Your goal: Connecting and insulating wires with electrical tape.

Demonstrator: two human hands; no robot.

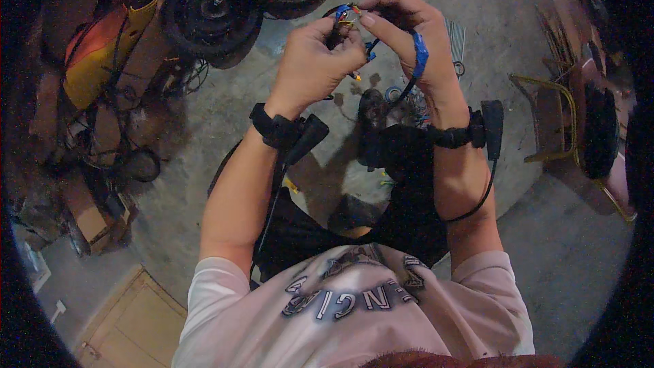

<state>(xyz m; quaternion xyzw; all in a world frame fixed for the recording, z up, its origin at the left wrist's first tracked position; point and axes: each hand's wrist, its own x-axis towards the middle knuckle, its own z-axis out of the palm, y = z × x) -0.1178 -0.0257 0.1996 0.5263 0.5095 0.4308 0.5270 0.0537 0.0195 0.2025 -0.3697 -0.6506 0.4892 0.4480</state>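
Note:
My left hand [320, 61] is closed in a pinch on a black cable [409, 87], near its end. Thin coloured wires [347, 15], some blue, red and yellow, stick out above the left fingertips. My right hand [417, 37] meets them from the other side, thumb and forefinger pinched at the wire ends. The cable loops beneath the right palm, and a strip of blue tape [419, 54] wraps part of it by the thumb base. Exactly which wires lie between the right fingertips is too small to make out. Both hands are held up over the concrete floor.
Black tyres [211, 20] lie at the far left, beside an orange and yellow panel [112, 51]. A cardboard box [88, 215] stands at the left. At the right is a chair with a yellow metal frame [569, 109]. A tape roll [393, 93] and loose wires lie beyond my knees.

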